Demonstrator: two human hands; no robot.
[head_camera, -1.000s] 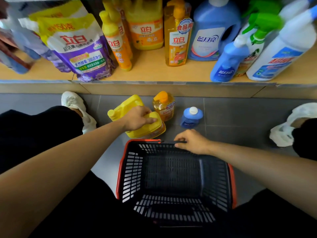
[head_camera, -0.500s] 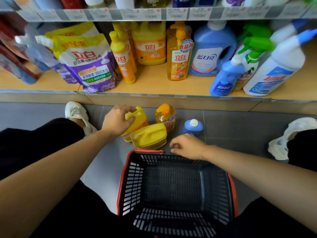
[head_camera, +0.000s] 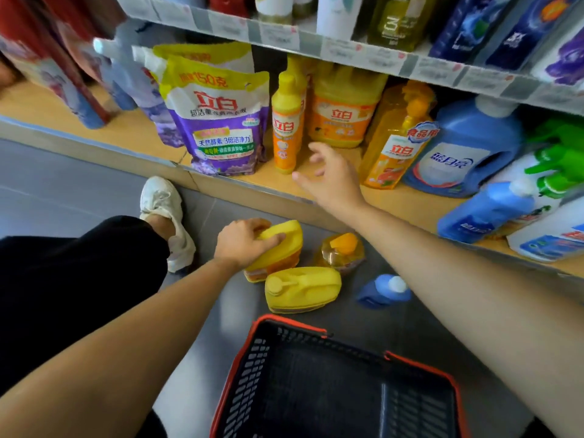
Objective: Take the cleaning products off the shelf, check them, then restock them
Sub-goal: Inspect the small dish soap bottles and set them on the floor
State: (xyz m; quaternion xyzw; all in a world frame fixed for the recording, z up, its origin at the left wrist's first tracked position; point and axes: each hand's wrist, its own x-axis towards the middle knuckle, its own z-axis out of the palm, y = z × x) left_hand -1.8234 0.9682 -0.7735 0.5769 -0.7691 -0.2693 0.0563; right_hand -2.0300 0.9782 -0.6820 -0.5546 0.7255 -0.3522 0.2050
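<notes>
Wooden bottom shelf (head_camera: 316,184): runs from 9 o'clock across to 3 o'clock, stocked with cleaning products.
Black shopping basket with red rim (head_camera: 316,390): on the grey tile floor at 6 o'clock, nothing inside.
Blue laundry detergent jug (head_camera: 464,153): upright on the shelf at 2 o'clock.
Purple-and-white detergent refill pouch (head_camera: 221,121): standing on the shelf at 11 o'clock, more pouches behind it.
Clear orange pump bottle (head_camera: 395,143): on the shelf at 1 o'clock, just beside the blue jug.
Wide yellow dish-soap jug (head_camera: 343,112): at the back of the shelf, 12 o'clock.
Slim yellow squeeze bottle (head_camera: 286,124): at the shelf front, between the pouch and the wide jug.
Right hand (head_camera: 331,175): spread open and holding nothing, over the shelf edge at 12 o'clock, fingertips near the slim bottle but not touching it.
Yellow jug, nearer (head_camera: 301,289): on the floor at centre, just beyond the basket rim.
Yellow jug, farther (head_camera: 278,251): on the floor touching the nearer one.
Left hand (head_camera: 243,241): fingers curled over the top of the farther jug, gripping it.
Orange-capped bottle (head_camera: 343,251): on the floor, right of the jugs.
Small blue bottle, white cap (head_camera: 384,290): on the floor at 4 o'clock of centre, blurred.
</notes>
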